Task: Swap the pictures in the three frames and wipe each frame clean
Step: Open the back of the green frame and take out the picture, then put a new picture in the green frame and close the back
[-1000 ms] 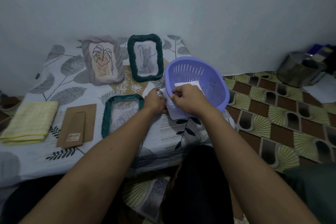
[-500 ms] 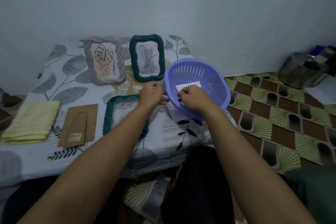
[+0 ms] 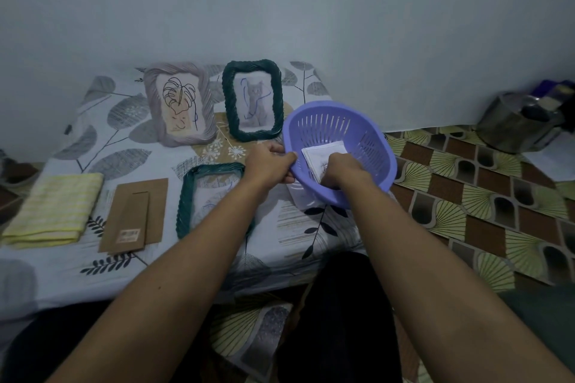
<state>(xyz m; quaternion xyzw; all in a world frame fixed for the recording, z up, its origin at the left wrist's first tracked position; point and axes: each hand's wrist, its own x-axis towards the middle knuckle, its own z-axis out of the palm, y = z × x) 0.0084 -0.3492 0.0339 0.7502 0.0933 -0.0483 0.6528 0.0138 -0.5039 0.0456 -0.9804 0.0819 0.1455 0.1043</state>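
Reaching forward from the bottom of the view, both bare forearms ran up and inward to the purple basket (image 3: 381, 146). The left hand (image 3: 270, 165) gripped its near-left rim, thumb over the top edge and fingers curled underneath. The right hand (image 3: 341, 168) was inside the bowl, knuckles up, with its fingers bent down round the near end of the stack of pictures (image 3: 323, 149); the fingertips were hidden under the hand.

The basket sat tilted at the right edge of the bed sheet (image 3: 93, 137), its mouth turned toward the camera and partly overhanging the patterned floor mat (image 3: 466, 196). The stack lay against the basket's far inner wall, its long axis running away from the person and slightly leftward.

Just left of the left wrist, the flat green frame (image 3: 186, 196) lay on the sheet, long axis pointing away, its right side covered by the forearm. Beside it lay the brown backing board (image 3: 155, 205), also lengthwise, and further left the folded yellow cloth (image 3: 53, 208). Bare sheet showed between these and the near edge of the bed.

Against the wall stood the grey frame (image 3: 151, 96), holding a leaf drawing, and the standing green frame (image 3: 229, 102), holding a cat drawing, both upright in portrait and leaning back. A metal pot (image 3: 513, 127) sat well apart at the far right.
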